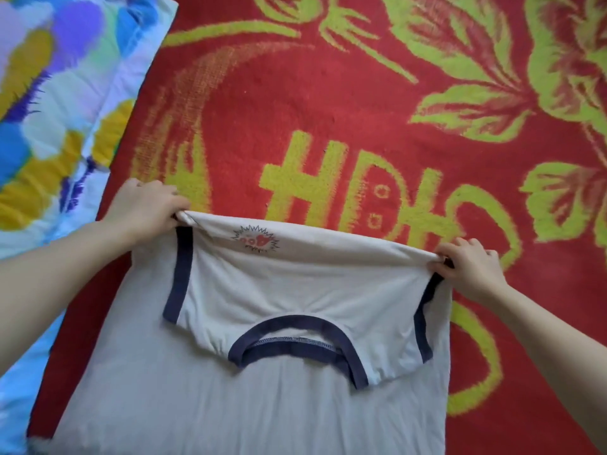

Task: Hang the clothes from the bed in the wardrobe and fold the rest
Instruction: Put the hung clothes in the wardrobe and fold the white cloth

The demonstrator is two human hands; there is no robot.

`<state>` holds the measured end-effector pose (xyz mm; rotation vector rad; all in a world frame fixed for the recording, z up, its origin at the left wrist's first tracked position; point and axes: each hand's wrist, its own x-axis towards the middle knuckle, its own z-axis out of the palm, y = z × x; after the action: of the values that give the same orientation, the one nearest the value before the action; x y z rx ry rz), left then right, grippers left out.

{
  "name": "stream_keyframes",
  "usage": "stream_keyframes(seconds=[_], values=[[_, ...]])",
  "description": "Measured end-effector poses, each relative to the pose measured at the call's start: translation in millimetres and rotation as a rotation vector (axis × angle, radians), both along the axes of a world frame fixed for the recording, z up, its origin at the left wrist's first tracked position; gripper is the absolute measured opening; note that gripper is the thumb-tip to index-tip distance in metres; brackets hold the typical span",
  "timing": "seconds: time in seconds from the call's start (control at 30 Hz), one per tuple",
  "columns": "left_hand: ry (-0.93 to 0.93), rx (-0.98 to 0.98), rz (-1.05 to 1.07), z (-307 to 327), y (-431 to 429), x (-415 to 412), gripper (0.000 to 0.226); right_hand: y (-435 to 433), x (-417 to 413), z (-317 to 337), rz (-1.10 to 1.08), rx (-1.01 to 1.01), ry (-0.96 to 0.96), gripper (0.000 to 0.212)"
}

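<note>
A cream sleeveless top with dark navy trim at the neck and armholes lies on the bed. Its upper part is folded over toward me, so the neckline faces me and a small red print shows near the fold. My left hand pinches the left end of the fold. At the right end, my right hand pinches the fabric too. The lower body of the top spreads flat toward the bottom edge of the view.
A red blanket with yellow-green flowers and characters covers the bed. A quilt patterned in blue, purple and yellow lies along the left side.
</note>
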<state>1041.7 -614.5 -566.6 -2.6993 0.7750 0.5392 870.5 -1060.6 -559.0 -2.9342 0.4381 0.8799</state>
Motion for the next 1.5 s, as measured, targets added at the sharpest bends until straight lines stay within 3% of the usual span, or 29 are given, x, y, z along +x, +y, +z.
stream_keyframes(seconds=[0.17,0.27,0.37,0.5,0.63,0.73,0.83,0.93,1.0,1.07,1.2,1.33,1.4,1.5], values=[[-0.005,-0.252,0.208,15.0,0.8,14.7,0.019,12.3,19.1,17.0,-0.035,0.116,-0.272,0.009],[-0.162,-0.462,0.301,36.5,2.2,27.0,0.029,11.3,21.7,36.6,-0.138,0.064,-0.517,0.009],[-0.206,-0.466,0.233,52.0,-4.8,20.4,0.047,16.3,16.2,50.8,-0.126,0.063,-0.562,0.013],[-0.183,-0.441,0.194,54.3,8.5,-7.9,0.029,29.6,-15.7,65.1,0.004,0.067,-0.579,0.008],[-0.161,-0.554,-0.146,59.4,50.5,-55.9,0.042,45.3,-76.2,77.7,0.243,0.056,-0.652,0.008],[-0.134,-0.468,-0.325,59.1,75.9,-96.0,0.036,58.0,-126.3,68.4,0.425,0.007,-0.541,0.024],[-0.144,-0.275,-0.421,41.6,83.4,-137.2,0.038,78.5,-165.3,45.3,0.551,-0.029,-0.296,0.017],[0.074,0.161,-0.125,19.1,66.9,-169.7,0.06,96.5,-180.2,25.2,0.509,0.007,-0.014,0.05],[0.217,0.307,0.086,7.5,49.3,-181.6,0.081,104.8,-171.7,23.4,0.425,0.008,-0.076,0.04],[0.218,0.185,0.136,-4.5,25.7,-181.9,0.086,109.5,-153.9,20.4,0.297,0.015,-0.136,0.033],[0.076,-0.028,0.178,-9.8,-7.7,-142.2,0.08,89.7,-109.5,8.7,0.138,-0.112,-0.166,0.058],[0.094,-0.007,0.262,-13.2,0.0,-90.6,0.084,62.0,-88.1,-5.2,0.013,-0.124,0.033,0.063],[0.071,0.004,0.283,-12.7,10.3,-80.7,0.064,59.3,-89.0,-7.3,0.048,-0.133,0.045,0.047],[-0.045,-0.085,0.208,-0.8,23.2,-74.6,0.018,52.0,-88.7,-0.7,0.043,-0.146,-0.108,0.008]])
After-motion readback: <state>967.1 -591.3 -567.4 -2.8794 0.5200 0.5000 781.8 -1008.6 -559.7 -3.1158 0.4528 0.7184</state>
